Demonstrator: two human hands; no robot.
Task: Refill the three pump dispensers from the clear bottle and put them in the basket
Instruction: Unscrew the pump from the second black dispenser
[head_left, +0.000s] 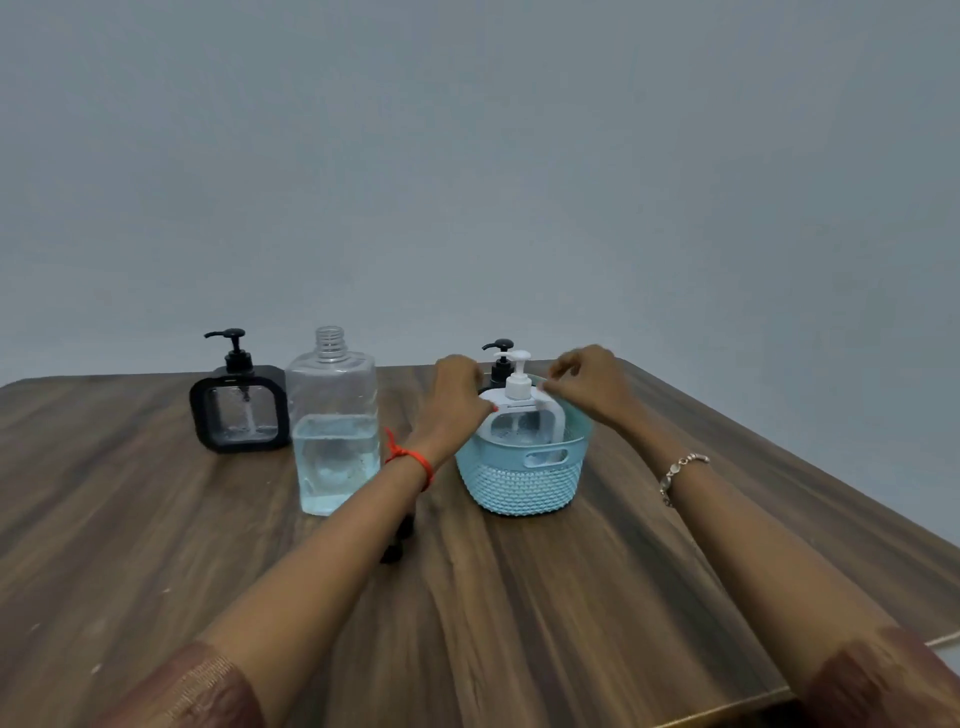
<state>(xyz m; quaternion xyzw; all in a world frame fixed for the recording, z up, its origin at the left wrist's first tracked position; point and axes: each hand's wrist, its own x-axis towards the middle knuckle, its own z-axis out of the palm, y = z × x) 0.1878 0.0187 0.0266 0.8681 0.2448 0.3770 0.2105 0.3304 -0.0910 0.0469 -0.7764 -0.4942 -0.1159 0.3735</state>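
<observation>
We have the white dispenser (521, 415) standing in the blue basket (522, 480), our left hand (456, 397) closed on its shoulder, our right hand (587, 384) loosely curled beside the pump, gripping nothing. A careless release could tip basket and dispenser. One black dispenser (240, 402) and the uncapped clear bottle (333, 431) wait on the wood-grain tabletop (519, 597) before a plain grey wall (467, 156).

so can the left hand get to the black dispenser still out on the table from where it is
Probably yes. The left hand is at the basket; the black dispenser stands further left, with the clear bottle between them, so reach over or behind the bottle.
</observation>
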